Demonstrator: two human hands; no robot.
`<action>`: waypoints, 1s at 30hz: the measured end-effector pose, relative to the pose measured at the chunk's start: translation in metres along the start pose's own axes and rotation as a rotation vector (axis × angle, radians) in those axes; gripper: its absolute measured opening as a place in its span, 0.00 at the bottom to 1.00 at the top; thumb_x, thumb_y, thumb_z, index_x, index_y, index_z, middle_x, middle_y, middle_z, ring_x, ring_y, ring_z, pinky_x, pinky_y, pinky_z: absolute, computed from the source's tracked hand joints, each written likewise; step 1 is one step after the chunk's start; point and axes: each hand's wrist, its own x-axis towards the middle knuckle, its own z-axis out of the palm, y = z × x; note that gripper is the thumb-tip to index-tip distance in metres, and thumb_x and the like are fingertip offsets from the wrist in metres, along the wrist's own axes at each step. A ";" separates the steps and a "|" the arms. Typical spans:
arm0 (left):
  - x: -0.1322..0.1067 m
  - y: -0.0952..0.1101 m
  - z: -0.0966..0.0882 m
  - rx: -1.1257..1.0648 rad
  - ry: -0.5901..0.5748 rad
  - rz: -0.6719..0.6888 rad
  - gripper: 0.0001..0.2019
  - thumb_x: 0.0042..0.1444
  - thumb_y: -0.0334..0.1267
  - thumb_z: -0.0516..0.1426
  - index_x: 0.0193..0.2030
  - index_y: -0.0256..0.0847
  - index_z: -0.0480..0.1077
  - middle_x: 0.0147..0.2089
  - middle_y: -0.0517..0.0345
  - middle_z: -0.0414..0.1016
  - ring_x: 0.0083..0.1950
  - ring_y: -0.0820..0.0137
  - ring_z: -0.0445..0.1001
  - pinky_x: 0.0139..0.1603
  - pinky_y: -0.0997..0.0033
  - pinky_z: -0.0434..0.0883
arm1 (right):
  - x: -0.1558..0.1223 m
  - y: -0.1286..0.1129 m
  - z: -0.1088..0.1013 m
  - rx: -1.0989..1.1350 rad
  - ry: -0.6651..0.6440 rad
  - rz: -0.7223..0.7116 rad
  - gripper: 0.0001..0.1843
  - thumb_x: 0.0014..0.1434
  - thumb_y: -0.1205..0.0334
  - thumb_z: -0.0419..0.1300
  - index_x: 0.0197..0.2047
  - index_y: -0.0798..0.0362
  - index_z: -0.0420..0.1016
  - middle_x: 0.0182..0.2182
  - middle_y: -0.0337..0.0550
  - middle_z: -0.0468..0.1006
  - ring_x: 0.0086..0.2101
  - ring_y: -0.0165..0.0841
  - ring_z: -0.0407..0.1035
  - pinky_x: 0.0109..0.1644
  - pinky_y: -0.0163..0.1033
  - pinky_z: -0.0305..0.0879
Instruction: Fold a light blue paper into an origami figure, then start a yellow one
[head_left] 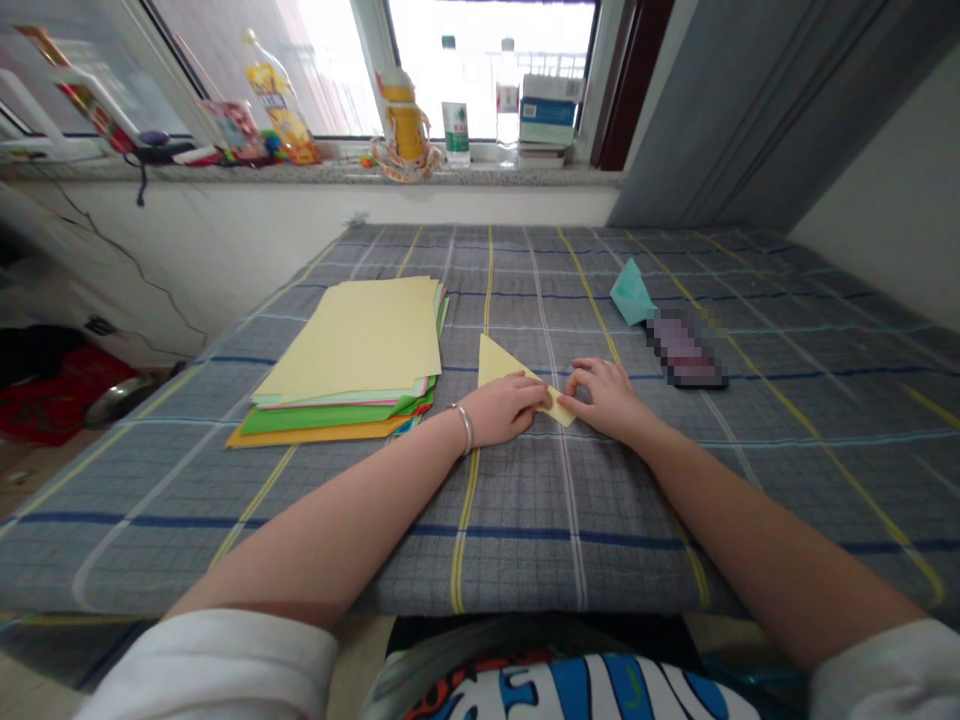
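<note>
A pale yellow sheet of paper [496, 360], folded into a triangle, lies on the checked cloth in front of me. My left hand [511, 408], with a silver bangle at the wrist, rests over its lower edge, fingers pressed together on the paper and hiding part of it. At the paper's right end, the thumb and index finger of my right hand [602, 396] close in a pinch at its edge. Further back to the right sits a folded turquoise paper piece [632, 292], touching or nearly touching a phone-like object [685, 350] blurred by pixelation.
Left of my hands is a stack of coloured paper [360, 340], yellow on top with green and orange below. The grey checked cloth [517, 570] covers the surface. Bottles, a yellow flask [407, 125] and boxes [550, 115] line the windowsill behind. A grey curtain [720, 120] hangs at right.
</note>
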 end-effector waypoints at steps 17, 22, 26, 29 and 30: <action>-0.005 0.000 -0.012 0.155 -0.038 -0.062 0.10 0.55 0.29 0.51 0.35 0.42 0.74 0.44 0.56 0.76 0.52 0.67 0.73 0.57 0.65 0.67 | 0.001 0.012 -0.010 0.052 -0.207 0.003 0.08 0.54 0.56 0.60 0.37 0.49 0.74 0.63 0.49 0.60 0.65 0.49 0.47 0.64 0.62 0.43; -0.006 -0.003 -0.008 0.041 0.033 -0.144 0.11 0.52 0.25 0.50 0.30 0.40 0.72 0.43 0.55 0.75 0.52 0.68 0.72 0.54 0.68 0.69 | -0.002 0.020 -0.013 0.071 -0.204 -0.081 0.10 0.55 0.58 0.58 0.41 0.49 0.72 0.61 0.51 0.63 0.64 0.44 0.50 0.64 0.58 0.47; -0.006 -0.006 -0.005 -0.004 0.060 -0.098 0.10 0.52 0.24 0.50 0.32 0.38 0.71 0.41 0.52 0.73 0.50 0.67 0.71 0.53 0.67 0.69 | -0.002 0.017 -0.010 0.053 -0.136 -0.080 0.08 0.58 0.57 0.54 0.38 0.49 0.72 0.59 0.52 0.65 0.62 0.44 0.54 0.63 0.59 0.48; -0.005 -0.005 -0.004 0.037 0.061 -0.076 0.09 0.54 0.26 0.50 0.34 0.38 0.71 0.41 0.50 0.72 0.48 0.66 0.70 0.52 0.66 0.69 | -0.001 0.010 -0.006 0.051 -0.073 -0.096 0.10 0.56 0.52 0.57 0.33 0.50 0.71 0.57 0.52 0.68 0.60 0.45 0.57 0.62 0.58 0.51; -0.004 -0.004 -0.003 0.058 0.057 -0.074 0.09 0.55 0.27 0.50 0.35 0.38 0.71 0.41 0.50 0.72 0.47 0.66 0.70 0.51 0.65 0.69 | -0.001 0.006 -0.005 0.050 -0.059 -0.103 0.11 0.55 0.51 0.59 0.32 0.50 0.70 0.57 0.52 0.68 0.59 0.45 0.58 0.61 0.57 0.52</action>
